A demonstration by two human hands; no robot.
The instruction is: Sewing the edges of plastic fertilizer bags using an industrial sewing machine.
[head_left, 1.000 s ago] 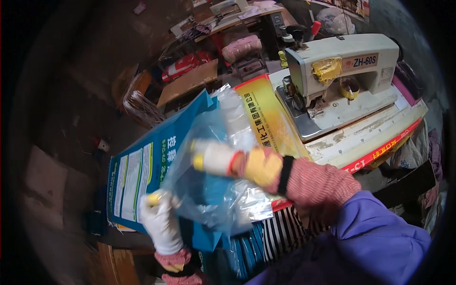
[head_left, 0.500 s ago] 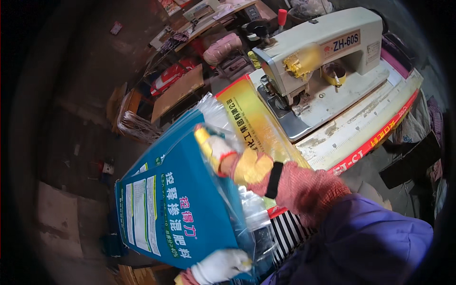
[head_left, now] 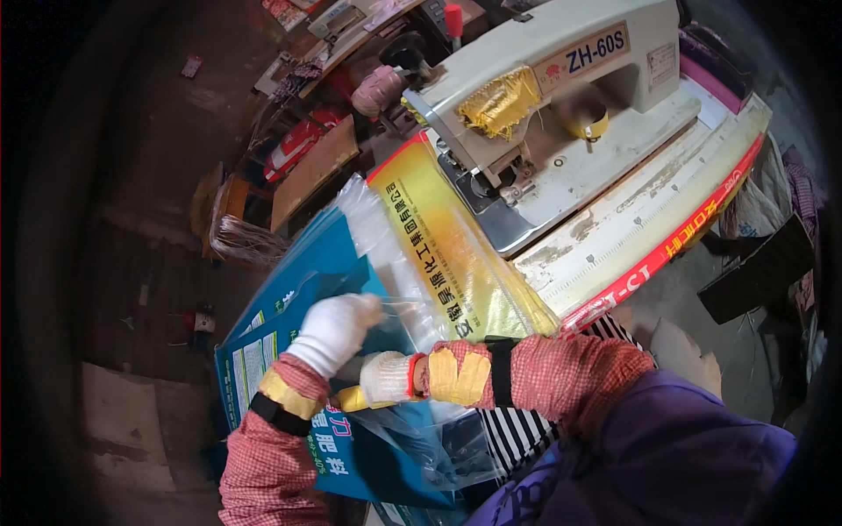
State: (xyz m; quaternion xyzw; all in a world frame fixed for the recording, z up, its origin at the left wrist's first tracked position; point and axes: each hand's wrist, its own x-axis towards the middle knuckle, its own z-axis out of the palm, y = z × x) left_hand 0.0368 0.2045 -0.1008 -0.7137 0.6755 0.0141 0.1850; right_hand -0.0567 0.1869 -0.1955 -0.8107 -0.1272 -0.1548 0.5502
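Note:
A stack of blue printed sacks (head_left: pixel 351 482) with clear plastic liner (head_left: pixel 399 280) along its mouth lies before me, tilted. My left hand (head_left: pixel 338 329), in a white glove, is closed over the sack mouth. Its fingertips pinch the clear film, which stretches away to the right. Just below and to the right, my right hand (head_left: pixel 381 383) wears a white glove with yellow fingers. Those fingers lie stretched out leftward on the top sack; its thumb is hidden. A yellow printed sack (head_left: pixel 430 237) lies beyond the liner, beside the sewing machine (head_left: pixel 561 96).
The machine stands on a worn worktable (head_left: pixel 605 237) with a red printed strip along its front edge. A roll of yellow tape (head_left: pixel 596 130) sits on the machine bed. Farther off are a pink thread cone (head_left: pixel 379 90), a brown board (head_left: pixel 314 171) and bundled strands (head_left: pixel 250 241).
My left hand has come up from the lower edge to the sack mouth and pinches the film. The right hand has moved down and left. The view has shifted, so the machine appears higher.

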